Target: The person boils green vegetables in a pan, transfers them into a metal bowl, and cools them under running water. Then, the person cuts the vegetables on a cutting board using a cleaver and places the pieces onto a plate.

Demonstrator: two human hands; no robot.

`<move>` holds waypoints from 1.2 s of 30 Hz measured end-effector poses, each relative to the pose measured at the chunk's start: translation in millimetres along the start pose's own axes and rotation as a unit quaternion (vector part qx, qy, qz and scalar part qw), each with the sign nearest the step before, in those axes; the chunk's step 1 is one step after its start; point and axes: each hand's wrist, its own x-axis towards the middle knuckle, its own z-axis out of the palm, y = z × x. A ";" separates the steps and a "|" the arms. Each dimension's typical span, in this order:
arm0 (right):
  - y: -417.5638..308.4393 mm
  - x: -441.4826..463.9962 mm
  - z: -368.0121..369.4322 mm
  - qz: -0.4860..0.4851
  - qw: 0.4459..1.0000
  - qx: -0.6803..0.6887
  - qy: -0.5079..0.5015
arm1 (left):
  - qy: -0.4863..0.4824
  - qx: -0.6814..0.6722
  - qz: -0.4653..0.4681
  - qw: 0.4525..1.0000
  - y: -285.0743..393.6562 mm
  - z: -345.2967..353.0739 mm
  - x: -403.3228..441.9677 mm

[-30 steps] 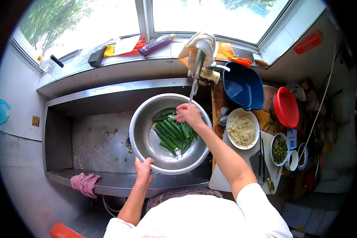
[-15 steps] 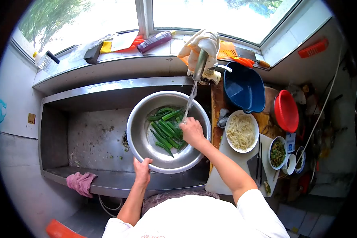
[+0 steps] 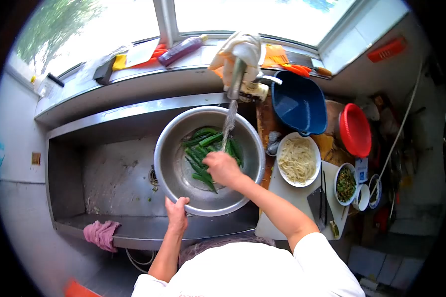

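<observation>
A steel basin point(image 3: 176, 192) stands in the sink, tilted slightly, with green okra pods point(image 3: 203, 140) and shallow water in it. My left hand point(image 3: 176, 213) is closed on the basin's near-left rim, thumb on top. Inside the basin, my right hand point(image 3: 224, 169) has its fingers curled down against the okra; its fingertips are partly hidden and slightly blurred. Water pours from the faucet point(image 3: 237, 78) onto the pods, just beyond my right hand. A cloth point(image 3: 243, 47) is wrapped around the faucet's top.
Right of the steel sink point(image 3: 109, 171) are a blue tub point(image 3: 297, 106), a red basin point(image 3: 356, 131), a bowl of pale strips point(image 3: 298, 161) and a bowl of chopped greens point(image 3: 346, 183). Dark chopsticks point(image 3: 324, 198) lie on the white cutting board point(image 3: 277, 203). A pink cloth point(image 3: 101, 234) hangs over the sink's front edge.
My right hand has moved left and toward me within the basin, away from the water stream. Some okra has shifted to the right. My left hand keeps its hold on the rim.
</observation>
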 end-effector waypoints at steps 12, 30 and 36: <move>22.2 -30.3 -71.1 0.189 0.970 0.079 0.134 | 0.022 0.047 0.046 0.998 -1.1 -10.3 9.8; 15.5 -17.6 -94.6 0.180 0.967 0.118 0.135 | -0.045 -0.004 -0.059 0.997 2.8 -17.0 -13.2; 29.2 10.9 -116.9 0.151 0.975 0.074 0.147 | -0.065 0.012 -0.054 0.996 6.1 -6.9 -13.0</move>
